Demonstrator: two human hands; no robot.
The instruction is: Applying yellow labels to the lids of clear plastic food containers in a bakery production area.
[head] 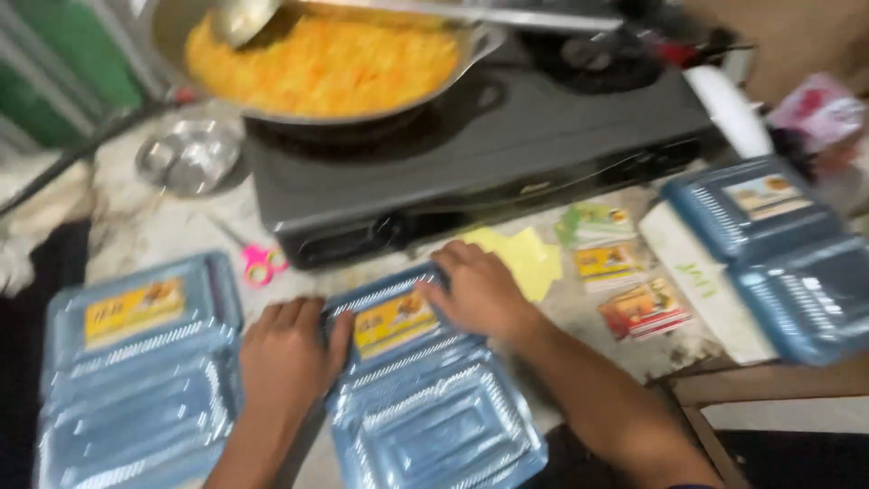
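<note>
You had both hands on the open clear-blue plastic food container [425,389] lying near the front edge of the counter, directly in front of the black gas stove [489,145]. Your left hand [285,358] lay palm-down on the container's left rim, fingers curled lightly over the edge, pressing rather than clasping; your right hand [480,290] rested flat on the far right corner of the lid half, fingers spread and closed on nothing. Placed like that, the two hands seemed to be pinning the hinged box open and flat, since such thin plastic tends to spring back. The container looked translucent, ribbed along its walls, with a yellow label [394,321] on the lid half and an empty tray half nearer to you. A second open container [136,380] of the same kind lay just to its left, and two more [778,254] sat at the far right. Beyond the stove's front, a wide pan of yellow-orange rice [326,59] stood on the burner with a ladle [249,18] in it. Small sachets [625,281] and pink scissors [262,263] lay on the counter between.
</note>
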